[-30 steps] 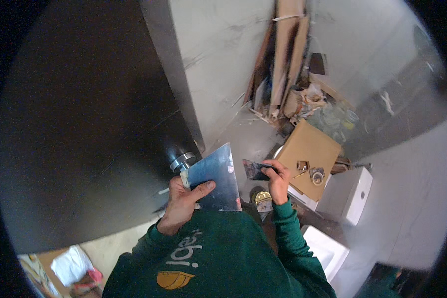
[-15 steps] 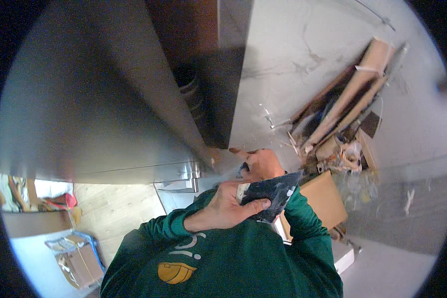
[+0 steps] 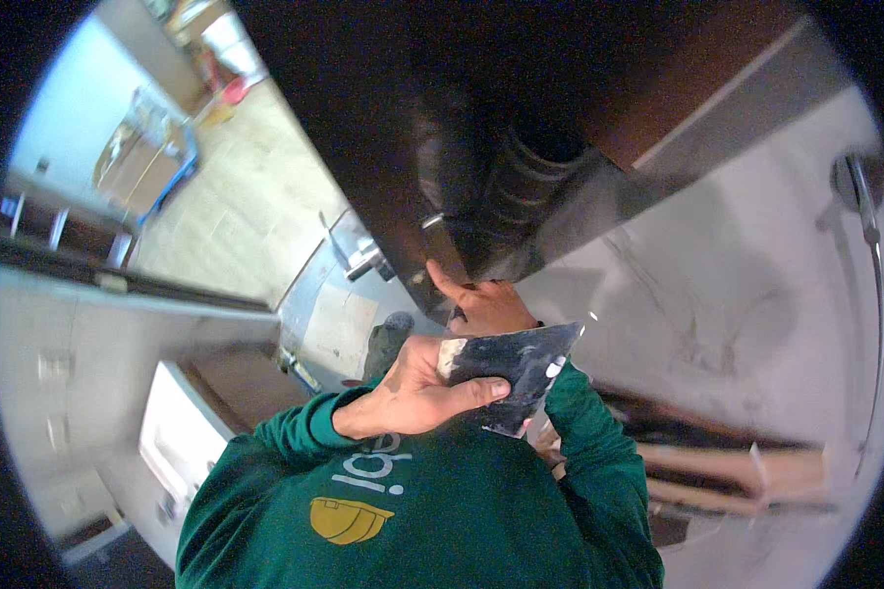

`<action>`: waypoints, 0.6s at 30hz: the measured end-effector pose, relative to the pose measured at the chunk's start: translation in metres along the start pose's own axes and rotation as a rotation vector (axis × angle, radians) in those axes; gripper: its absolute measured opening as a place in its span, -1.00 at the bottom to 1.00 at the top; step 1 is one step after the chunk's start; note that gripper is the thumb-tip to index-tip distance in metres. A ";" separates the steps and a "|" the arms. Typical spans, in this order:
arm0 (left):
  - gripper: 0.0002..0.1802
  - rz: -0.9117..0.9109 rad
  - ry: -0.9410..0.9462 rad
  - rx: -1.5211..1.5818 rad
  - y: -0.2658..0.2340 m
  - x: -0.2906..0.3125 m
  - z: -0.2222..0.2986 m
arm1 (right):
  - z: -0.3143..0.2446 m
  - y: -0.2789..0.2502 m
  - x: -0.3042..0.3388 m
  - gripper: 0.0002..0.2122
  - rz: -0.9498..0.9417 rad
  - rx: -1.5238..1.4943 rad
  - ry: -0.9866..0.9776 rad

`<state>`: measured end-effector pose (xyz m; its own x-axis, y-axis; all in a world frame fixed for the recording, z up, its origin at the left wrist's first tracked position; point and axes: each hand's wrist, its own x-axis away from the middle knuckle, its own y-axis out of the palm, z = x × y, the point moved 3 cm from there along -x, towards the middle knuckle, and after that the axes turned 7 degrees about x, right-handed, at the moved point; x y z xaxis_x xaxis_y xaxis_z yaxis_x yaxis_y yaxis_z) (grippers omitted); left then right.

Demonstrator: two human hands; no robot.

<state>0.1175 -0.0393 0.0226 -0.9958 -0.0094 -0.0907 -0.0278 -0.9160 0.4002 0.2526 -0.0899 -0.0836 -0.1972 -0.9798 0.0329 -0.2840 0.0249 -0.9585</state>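
My left hand [image 3: 417,388] grips a thin, dark, flat plate [image 3: 525,358] with whitish smears and a pale corner. The thumb lies across its upper face, and the fingers are mostly hidden under it. Just beyond the plate is my right hand [image 3: 496,306], its index finger stretched toward a dark panel [image 3: 363,167]. The fingertip is at or very close to the panel's lower edge; contact is hard to tell. The other fingers are bent and partly hidden, with nothing plainly held in them.
A metal door handle [image 3: 368,263] sits left of my right hand. Behind the panel, a dark ribbed cylinder [image 3: 535,172] shows dimly. Long boards [image 3: 717,471] lie at the lower right. A hand shower [image 3: 859,196] hangs on the right wall, and a cardboard box [image 3: 142,172] stands far left.
My view has turned, so the panel, floor and boards sit elsewhere in the picture. My left hand keeps the plate. My right index finger still points out, now by the dark panel's lower edge.
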 end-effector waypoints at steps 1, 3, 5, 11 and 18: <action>-0.77 0.138 -0.006 0.026 0.012 0.016 -0.013 | -0.003 0.004 0.016 -0.12 0.023 -0.034 -0.014; -0.77 0.348 -0.050 0.025 0.025 0.042 -0.026 | 0.012 0.014 0.017 -0.10 -0.202 -0.164 0.081; -0.75 0.512 -0.042 0.025 0.043 0.062 -0.031 | 0.020 0.017 0.019 -0.10 -0.272 -0.161 0.001; -0.72 1.046 0.168 0.156 0.075 0.124 -0.059 | -0.006 0.024 0.029 -0.12 -0.198 -0.135 -0.234; -0.72 1.478 0.440 0.112 0.068 0.240 -0.074 | -0.068 0.056 0.000 -0.18 -0.170 -0.093 -0.200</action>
<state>-0.1170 -0.1338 -0.0398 -0.0378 -0.9811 0.1899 0.8994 0.0494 0.4344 0.1731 -0.0753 -0.1184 0.0469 -0.9909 0.1262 -0.3838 -0.1345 -0.9136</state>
